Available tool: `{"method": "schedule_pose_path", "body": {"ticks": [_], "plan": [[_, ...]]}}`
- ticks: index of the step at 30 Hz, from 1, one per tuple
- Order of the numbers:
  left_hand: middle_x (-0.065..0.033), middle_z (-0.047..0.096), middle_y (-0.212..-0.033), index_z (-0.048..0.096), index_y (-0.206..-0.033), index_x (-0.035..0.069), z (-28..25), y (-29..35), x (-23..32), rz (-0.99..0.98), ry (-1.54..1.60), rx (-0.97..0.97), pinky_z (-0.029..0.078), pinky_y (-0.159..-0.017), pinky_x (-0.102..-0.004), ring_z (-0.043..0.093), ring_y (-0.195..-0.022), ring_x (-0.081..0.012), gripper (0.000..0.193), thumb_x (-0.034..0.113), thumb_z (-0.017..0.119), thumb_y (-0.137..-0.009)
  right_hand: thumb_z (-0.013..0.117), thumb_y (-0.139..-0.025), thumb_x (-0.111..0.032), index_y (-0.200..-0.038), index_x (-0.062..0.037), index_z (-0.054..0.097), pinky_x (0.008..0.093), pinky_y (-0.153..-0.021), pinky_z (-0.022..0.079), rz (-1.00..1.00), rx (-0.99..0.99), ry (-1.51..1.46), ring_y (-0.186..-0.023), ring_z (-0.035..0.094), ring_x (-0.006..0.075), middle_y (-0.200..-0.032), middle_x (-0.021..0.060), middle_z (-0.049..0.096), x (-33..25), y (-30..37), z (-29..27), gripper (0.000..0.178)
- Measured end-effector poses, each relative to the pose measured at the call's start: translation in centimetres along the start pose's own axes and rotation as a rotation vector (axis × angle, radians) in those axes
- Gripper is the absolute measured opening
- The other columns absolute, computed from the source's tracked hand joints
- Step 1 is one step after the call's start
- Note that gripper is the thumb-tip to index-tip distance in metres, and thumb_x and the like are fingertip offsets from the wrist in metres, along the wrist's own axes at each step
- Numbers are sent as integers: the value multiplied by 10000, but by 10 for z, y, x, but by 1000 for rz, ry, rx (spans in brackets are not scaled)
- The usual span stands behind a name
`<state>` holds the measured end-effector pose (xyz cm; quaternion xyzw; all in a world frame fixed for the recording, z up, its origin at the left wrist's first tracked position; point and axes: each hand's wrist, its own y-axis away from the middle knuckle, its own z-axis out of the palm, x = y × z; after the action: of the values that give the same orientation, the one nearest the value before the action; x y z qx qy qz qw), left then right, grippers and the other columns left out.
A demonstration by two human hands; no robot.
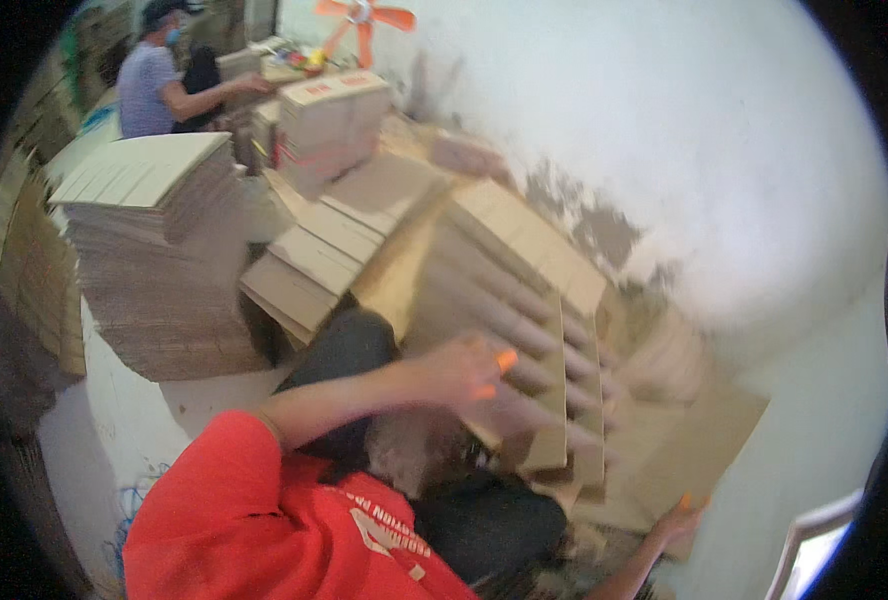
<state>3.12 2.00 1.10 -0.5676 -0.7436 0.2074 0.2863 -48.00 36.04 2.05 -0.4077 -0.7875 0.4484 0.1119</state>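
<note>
My right hand (676, 522), with orange covers on its fingertips, grips the lower edge of a brown cardboard sheet (704, 450) at the lower right. Left of that sheet, slotted cardboard pieces (534, 345) stand in a slanting, comb-like row, partly blurred. My left hand (464, 370), also with orange fingertip covers, hovers over the near left side of these pieces. Motion smears its fingers, so whether it holds anything is unclear. Overlapping flat cardboard pieces (329, 245) lie farther left, above my dark-clad knee.
A tall stack of slit cardboard sheets (164, 270) stands on the left. Beyond it are a bundled cardboard block (329, 130) and a seated person (154, 90) reaching rightward. An orange fan (364, 15) is near the stained white wall (664, 120) that bounds the right side.
</note>
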Motion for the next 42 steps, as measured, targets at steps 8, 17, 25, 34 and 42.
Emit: {"method": "schedule_pose_path", "body": {"ticks": [8, 17, 25, 34, 42], "plan": [[-135, 670, -942, 599, -1174, 39, -30, 29, -14, -115, -79, 29, 487, -799, -459, 618, -893, -332, 506, 300, 752, -768, 662, -862, -35, -1368, -38, 516, 262, -814, 482, -20, -215, -621, -917, 582, 131, -1159, 117, 668, -265, -55, -153, 527], [-116, 658, -773, 664, -913, 61, 1, 25, -16, -130, 86, 34, 512, -684, -414, 634, -746, -307, 161, 125, 709, -772, 749, -774, -16, -1321, -71, 576, 251, -732, 494, -335, -614, -920, -829, 596, 79, -1004, 109, 704, -359, -31, -133, 576], [-112, 628, -725, 651, -839, 74, 5, 24, -27, -151, 80, 41, 509, -659, -419, 612, -711, -311, 88, 74, 665, -752, 769, -751, -31, -1311, -51, 580, 224, -585, 390, -402, -621, -935, -645, 406, 78, -688, -12, 453, -380, -33, -102, 591], [-100, 657, -772, 671, -881, 70, 6, 20, -30, -140, 72, 69, 519, -686, -401, 624, -747, -296, 140, 79, 663, -742, 750, -761, -15, -1301, -28, 581, 225, -587, 383, -429, -706, -844, -643, 391, 80, -684, -36, 485, -377, -39, -94, 566], [-103, 642, -736, 655, -842, 68, 5, 17, -26, -132, 177, 87, 511, -650, -387, 617, -733, -286, 102, 66, 649, -740, 755, -758, -48, -1288, -30, 581, 273, -619, 432, -458, -779, -795, -658, 454, 121, -747, 140, 572, -380, -19, -81, 558]]}}
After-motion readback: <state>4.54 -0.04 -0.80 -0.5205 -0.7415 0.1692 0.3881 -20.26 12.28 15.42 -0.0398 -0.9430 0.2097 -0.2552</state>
